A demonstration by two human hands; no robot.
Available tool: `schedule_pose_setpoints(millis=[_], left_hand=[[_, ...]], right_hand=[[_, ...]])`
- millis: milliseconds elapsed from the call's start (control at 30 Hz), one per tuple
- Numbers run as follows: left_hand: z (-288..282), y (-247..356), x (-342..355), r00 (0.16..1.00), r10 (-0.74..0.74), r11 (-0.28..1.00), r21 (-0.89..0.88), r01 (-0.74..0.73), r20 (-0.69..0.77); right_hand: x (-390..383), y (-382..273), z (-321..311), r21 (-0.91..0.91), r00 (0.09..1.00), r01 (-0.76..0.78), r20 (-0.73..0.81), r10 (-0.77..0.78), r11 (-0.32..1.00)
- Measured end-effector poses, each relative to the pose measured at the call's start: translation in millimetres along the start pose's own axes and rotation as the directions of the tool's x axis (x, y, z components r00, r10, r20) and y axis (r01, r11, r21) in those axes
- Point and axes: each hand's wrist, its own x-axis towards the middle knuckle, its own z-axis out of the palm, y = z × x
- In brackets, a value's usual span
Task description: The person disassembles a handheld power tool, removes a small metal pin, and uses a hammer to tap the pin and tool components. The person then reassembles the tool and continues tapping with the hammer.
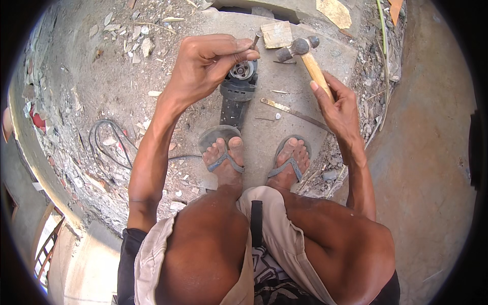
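My left hand [213, 66] pinches a small dark metal nail or pin [256, 41] between thumb and forefinger, just above a black angle grinder [234, 104] lying on the concrete slab [305, 122]. The grinder's flange shows under my fingertips, with no disc visible on it. My right hand [335, 107] grips the wooden handle of a ball-peen hammer [300, 47], its metal head raised to the right of the nail. A long flat metal strip [284, 109] with a pale end lies beneath my right hand, beside a thin nail-like piece [264, 118].
My sandalled feet flank the grinder's lower end. A black cable [117, 142] loops over rubble at left. A small board [276, 36] lies beyond the hammer, near a dark gap in the slab. A smooth concrete strip [417, 168] runs along the right, a low edge [48, 183] along the left.
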Motion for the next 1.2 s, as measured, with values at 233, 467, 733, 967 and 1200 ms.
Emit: schedule_pose_setpoints(millis=[233, 467, 733, 967, 1200], left_hand=[[-5, -3, 3, 0.995, 0.063, 0.992, 0.104, -0.072, 0.083], [2, -5, -11, 0.995, 0.101, 0.985, 0.143, -0.097, -0.025], [-10, -3, 8, 0.961, 0.198, 0.957, 0.173, -0.232, 0.191], [0, 22, 2, 0.902, 0.309, 0.758, 0.494, -0.426, 0.303], [38, 41, -59, 0.908, 0.415, 0.759, 0.529, -0.379, 0.056]], right_hand=[[-3, -3, 0, 0.043, 0.999, 0.052, 0.003, -0.052, 0.998], [-2, 5, -4, 0.006, 1.0, 0.011, -0.01, -0.01, 1.0], [-7, 8, 4, 0.023, 1.0, 0.02, 0.007, -0.02, 1.0], [-15, -11, -4, 0.099, 1.0, 0.008, 0.009, -0.009, 0.995], [1, 13, -3, -0.218, 0.955, 0.26, -0.086, -0.284, 0.941]])
